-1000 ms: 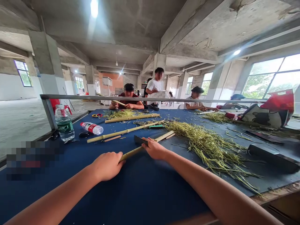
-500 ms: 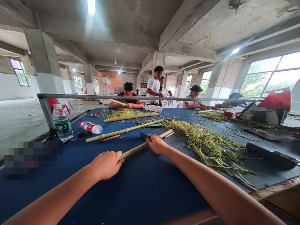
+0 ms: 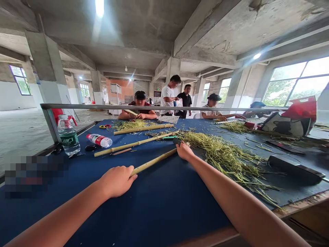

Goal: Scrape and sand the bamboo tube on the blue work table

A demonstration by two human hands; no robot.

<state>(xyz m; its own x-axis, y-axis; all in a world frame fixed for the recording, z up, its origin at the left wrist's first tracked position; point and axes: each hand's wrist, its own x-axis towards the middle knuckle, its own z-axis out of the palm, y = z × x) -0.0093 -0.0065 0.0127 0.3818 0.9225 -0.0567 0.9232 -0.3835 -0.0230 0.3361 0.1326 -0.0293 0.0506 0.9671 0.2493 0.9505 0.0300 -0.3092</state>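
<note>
- Our left hand (image 3: 117, 181) curls closed around the near end of a thin bamboo stalk (image 3: 154, 162), fingers pressed together on it.
- Our right hand (image 3: 184, 151) sits at the stalk's far end, fingers bunched beside a dark flat tool (image 3: 176, 140); we cannot tell whether they pinch anything.
- The stalk slants across the blue work table (image 3: 154, 209), just left of a heap of green-yellow straw (image 3: 226, 159).

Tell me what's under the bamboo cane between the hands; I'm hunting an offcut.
Dark blue table covering shows around the bamboo cane. Beneath it, the left hand and the right hand, the surface is hidden.
</note>
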